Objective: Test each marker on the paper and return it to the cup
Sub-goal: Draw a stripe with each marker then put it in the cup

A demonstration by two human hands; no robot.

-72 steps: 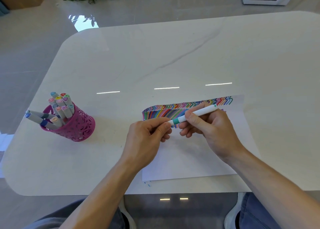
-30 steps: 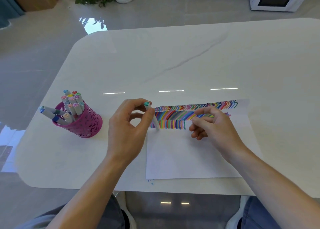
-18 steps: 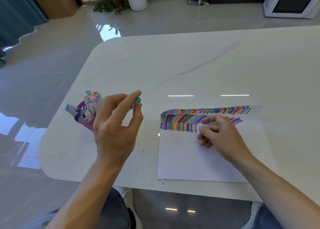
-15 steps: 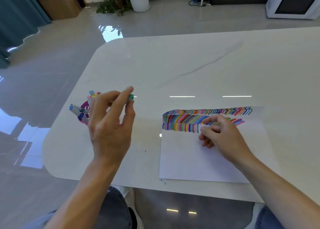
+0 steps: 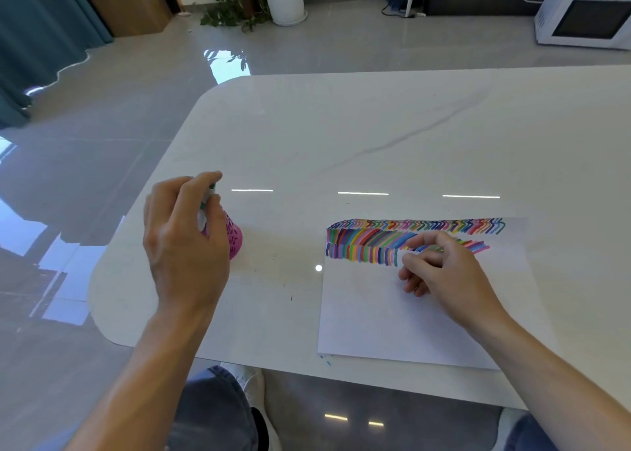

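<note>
Pink cup [image 5: 234, 241] beneath the left hand [image 5: 184, 246], whose fingers [image 5: 201, 182] pinch a marker [image 5: 205, 208]; right hand [image 5: 447, 273] rests loosely curled on paper [image 5: 372, 317].

Shiny grey tiled floor [image 5: 102, 164] wraps round the white marble-look round-cornered table [image 5: 341, 126]. Way past the fingers [image 5: 191, 191] of the left hand [image 5: 184, 242]: teal curtain [image 5: 37, 24], brown cardboard box [image 5: 129, 7], leafy green potted plant [image 5: 228, 3]. White microwave [image 5: 587, 17] sits far beyond the fingers [image 5: 426, 242] of the right hand [image 5: 450, 269].
</note>
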